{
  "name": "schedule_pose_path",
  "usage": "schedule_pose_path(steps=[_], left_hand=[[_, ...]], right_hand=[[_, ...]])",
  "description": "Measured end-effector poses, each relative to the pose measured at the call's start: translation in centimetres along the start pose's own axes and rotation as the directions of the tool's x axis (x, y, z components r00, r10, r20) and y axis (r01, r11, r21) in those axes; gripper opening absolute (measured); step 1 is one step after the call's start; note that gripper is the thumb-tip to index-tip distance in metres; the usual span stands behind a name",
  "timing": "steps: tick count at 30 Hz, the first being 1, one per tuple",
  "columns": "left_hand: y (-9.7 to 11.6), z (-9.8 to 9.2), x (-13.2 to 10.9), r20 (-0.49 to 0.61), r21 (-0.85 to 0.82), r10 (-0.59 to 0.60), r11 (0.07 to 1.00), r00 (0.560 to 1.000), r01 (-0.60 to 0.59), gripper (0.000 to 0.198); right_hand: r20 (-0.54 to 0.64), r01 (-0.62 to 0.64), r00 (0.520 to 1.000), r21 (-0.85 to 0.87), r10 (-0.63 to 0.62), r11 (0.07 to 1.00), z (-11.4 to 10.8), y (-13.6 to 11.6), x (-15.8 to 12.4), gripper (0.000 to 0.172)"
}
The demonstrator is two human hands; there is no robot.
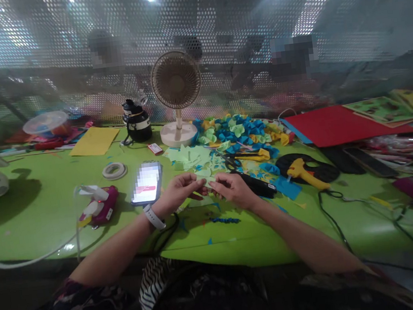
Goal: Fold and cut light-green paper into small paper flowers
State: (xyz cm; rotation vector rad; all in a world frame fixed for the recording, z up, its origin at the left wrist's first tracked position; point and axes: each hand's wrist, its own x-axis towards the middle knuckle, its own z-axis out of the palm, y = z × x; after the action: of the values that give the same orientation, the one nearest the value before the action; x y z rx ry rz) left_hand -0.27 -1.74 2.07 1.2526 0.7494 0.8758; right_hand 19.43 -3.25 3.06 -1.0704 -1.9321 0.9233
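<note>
You are holding both hands close together over the worktop (pixel 312 235), and between them you are pinching a small piece of pale green paper (pixel 207 179). Your left hand (pixel 187 189) is gripping one side of it, thumb and fingertips nearly closed, and your right hand (pixel 234 188) is pinching the other side in much the same way; your fingers are partly covering the piece, so its folds are hard to make out. A pale watch (pixel 154 217) is sitting on your left wrist. Near your left hand, a phone (pixel 145 183) is lying with its screen lit, and a roll of tape (pixel 116 176) is lying farther left. Beyond your hands, a heap of blue, green and yellow paper shapes (pixel 239 130) is covering part of the worktop, with a fan (pixel 176 81) standing at its left. Scissors (pixel 232 162) are lying on this side of the heap. Off to your right, a yellow glue gun (pixel 307 173) is resting partly over a black disc (pixel 329 165). Nearer to you, a twisted blue strip (pixel 226 220) is lying flat.
</note>
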Motion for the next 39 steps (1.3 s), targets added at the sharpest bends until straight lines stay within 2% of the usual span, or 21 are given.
schedule_pose_path(steps=[4, 8, 13, 16, 23, 25, 27, 28, 29, 31, 34, 37, 39], left_hand=[[0.1, -0.2, 0.0, -0.073, 0.044, 0.056, 0.998, 0.996, -0.053, 0.036], [0.0, -0.1, 0.1, -0.092, 0.048, 0.076, 0.996, 0.993, -0.072, 0.038], [-0.3, 0.1, 0.2, -0.156, -0.091, 0.093, 0.990, 0.983, -0.108, 0.042], [-0.6, 0.1, 0.4, -0.122, -0.131, 0.063, 0.988, 0.991, -0.079, 0.029], [-0.3, 0.4, 0.2, -0.177, -0.212, -0.024, 0.977, 0.984, -0.014, 0.030], [0.0, 0.3, 0.1, -0.172, -0.208, -0.026, 0.978, 0.985, -0.010, 0.030], [0.1, 0.1, 0.1, -0.155, -0.198, -0.044, 0.980, 0.987, 0.012, 0.029], [0.1, 0.0, 0.1, -0.143, -0.194, -0.059, 0.981, 0.988, 0.031, 0.030], [0.0, -0.1, 0.1, -0.127, -0.192, -0.076, 0.980, 0.989, 0.051, 0.030], [-0.2, -0.2, 0.1, -0.087, -0.197, -0.102, 0.977, 0.991, 0.084, 0.031], [-0.4, -0.3, 0.1, -0.069, -0.216, -0.120, 0.971, 0.990, 0.103, 0.029], [-0.4, -0.2, 0.1, -0.103, -0.256, -0.158, 0.958, 0.982, 0.127, 0.030], [-0.4, -0.2, 0.2, -0.112, -0.264, -0.173, 0.955, 0.979, 0.138, 0.032]], right_hand=[[0.159, -0.123, 0.983, 0.166, 0.097, 0.978, -0.3, -0.2, 0.1, 0.030], [0.237, -0.196, 0.962, 0.259, 0.135, 0.946, -0.2, -0.5, 0.3, 0.032], [0.215, -0.242, 0.960, 0.322, 0.178, 0.915, 0.4, -0.5, 0.2, 0.038], [0.177, -0.227, 0.968, 0.320, 0.177, 0.920, 0.7, -0.5, 0.1, 0.041], [0.217, -0.208, 0.965, 0.275, 0.150, 0.939, 0.8, -0.5, -0.1, 0.041], [0.140, -0.110, 0.987, 0.192, 0.083, 0.975, 0.5, -0.4, -0.2, 0.032], [-0.011, 0.078, 0.997, 0.009, -0.078, 0.997, 0.1, -0.2, -0.4, 0.017], [-0.064, 0.181, 0.980, -0.104, -0.188, 0.978, -0.1, -0.1, -0.4, 0.015], [-0.077, 0.273, 0.952, -0.212, -0.295, 0.938, -0.3, 0.0, -0.5, 0.020], [-0.005, 0.411, 0.896, -0.370, -0.444, 0.833, -0.6, 0.4, -0.5, 0.026], [0.109, 0.523, 0.832, -0.479, -0.543, 0.705, -0.8, 0.8, -0.4, 0.024], [0.123, 0.580, 0.783, -0.497, -0.609, 0.645, -0.9, 0.8, -0.4, 0.023], [0.114, 0.595, 0.768, -0.490, -0.630, 0.637, -0.8, 0.7, -0.5, 0.024]])
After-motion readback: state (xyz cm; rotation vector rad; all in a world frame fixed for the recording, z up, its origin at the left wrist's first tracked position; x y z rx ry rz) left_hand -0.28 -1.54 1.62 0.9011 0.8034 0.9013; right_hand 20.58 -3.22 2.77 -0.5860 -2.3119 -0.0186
